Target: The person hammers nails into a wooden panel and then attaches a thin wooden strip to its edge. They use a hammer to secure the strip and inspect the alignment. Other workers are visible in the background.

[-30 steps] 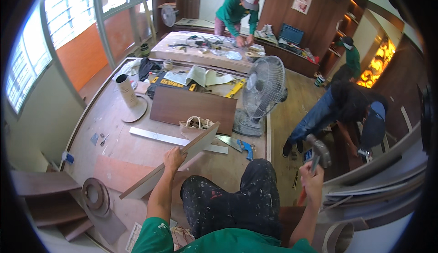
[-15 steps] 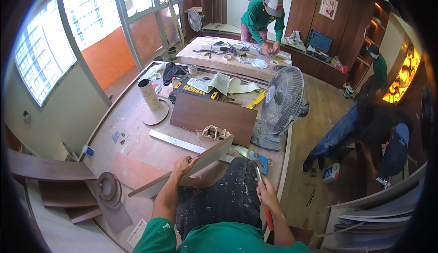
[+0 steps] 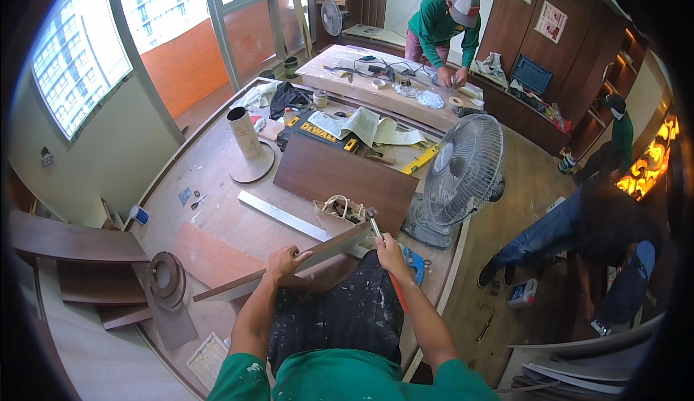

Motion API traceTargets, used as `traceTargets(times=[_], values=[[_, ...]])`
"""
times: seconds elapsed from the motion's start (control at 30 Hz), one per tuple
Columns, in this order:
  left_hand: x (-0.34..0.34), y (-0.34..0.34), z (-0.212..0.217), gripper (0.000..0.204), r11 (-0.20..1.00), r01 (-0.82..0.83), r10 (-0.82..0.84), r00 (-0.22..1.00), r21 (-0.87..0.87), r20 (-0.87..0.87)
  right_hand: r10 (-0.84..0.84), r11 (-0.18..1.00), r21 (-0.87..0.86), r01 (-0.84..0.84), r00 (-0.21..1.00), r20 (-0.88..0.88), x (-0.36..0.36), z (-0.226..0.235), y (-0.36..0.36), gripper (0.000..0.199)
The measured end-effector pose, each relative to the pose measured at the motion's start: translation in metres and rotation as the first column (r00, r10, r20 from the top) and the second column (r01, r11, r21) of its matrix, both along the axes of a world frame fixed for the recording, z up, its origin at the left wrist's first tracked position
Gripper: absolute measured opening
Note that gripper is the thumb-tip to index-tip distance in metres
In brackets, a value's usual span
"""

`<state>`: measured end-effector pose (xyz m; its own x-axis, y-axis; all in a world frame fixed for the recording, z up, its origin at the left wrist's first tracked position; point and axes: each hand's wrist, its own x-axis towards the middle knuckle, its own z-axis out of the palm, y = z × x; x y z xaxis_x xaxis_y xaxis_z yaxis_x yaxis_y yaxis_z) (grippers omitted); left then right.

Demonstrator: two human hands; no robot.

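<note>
My left hand [image 3: 284, 262] is closed over the upper edge of a narrow board [image 3: 242, 283], which stands tilted across my lap with its long edge up. My right hand [image 3: 391, 253] grips a hammer [image 3: 373, 225] with a metal head and orange handle. The hammer head is at the board's right end; whether it touches cannot be seen. Just beyond that end is a woven bag [image 3: 340, 209] with small dark pieces inside. A saw with a blue handle [image 3: 413, 262] lies right of my knee, partly hidden by my right arm.
A brown panel [image 3: 340, 177], metal straightedge [image 3: 282, 215], cardboard tube [image 3: 246, 135] and scissors [image 3: 199, 200] are on the platform. A standing fan [image 3: 463, 173] is at its right edge. One person [image 3: 441, 29] works at the far bench; another [image 3: 614, 220] bends down at right, near a jug [image 3: 522, 293].
My right hand has raised the hammer up and leftward, from beside my knee to the board's right end. The left hand keeps hold of the board, which sits slightly lower. The view has shifted.
</note>
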<state>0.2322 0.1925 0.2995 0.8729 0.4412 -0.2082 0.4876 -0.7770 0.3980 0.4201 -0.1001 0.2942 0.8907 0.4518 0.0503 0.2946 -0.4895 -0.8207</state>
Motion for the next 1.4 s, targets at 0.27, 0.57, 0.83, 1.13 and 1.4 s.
traceTargets(times=[0.27, 0.57, 0.83, 1.13, 1.4], values=[[-0.014, 0.013, -0.005, 0.076, 0.999, -0.033, 0.033, 0.997, 0.010, 0.064, -0.003, 0.995, -0.099, -0.006, 0.996, -0.091, -0.003, -0.017, 0.011, 0.035], [-0.142, 0.094, -0.017, 0.078, 0.868, -0.495, 0.495, 0.864, 0.031, -0.089, 0.069, 0.993, -0.091, -0.080, 0.991, -0.117, 0.008, -0.018, 0.004, 0.037], [-0.117, 0.080, -0.020, 0.066, 0.664, -0.733, 0.739, 0.673, 0.149, 0.017, 0.088, 0.995, -0.030, -0.093, 0.986, -0.143, 0.031, -0.042, -0.001, 0.034], [-0.126, 0.078, -0.029, 0.056, 0.649, -0.735, 0.727, 0.676, 0.197, 0.123, 0.045, 0.998, -0.033, -0.045, 0.999, 0.003, 0.021, -0.006, -0.001, 0.039], [-0.121, 0.081, -0.023, 0.054, 0.649, -0.739, 0.730, 0.672, 0.181, 0.124, 0.028, 0.998, -0.051, -0.024, 0.997, 0.074, 0.015, -0.014, -0.006, 0.038]])
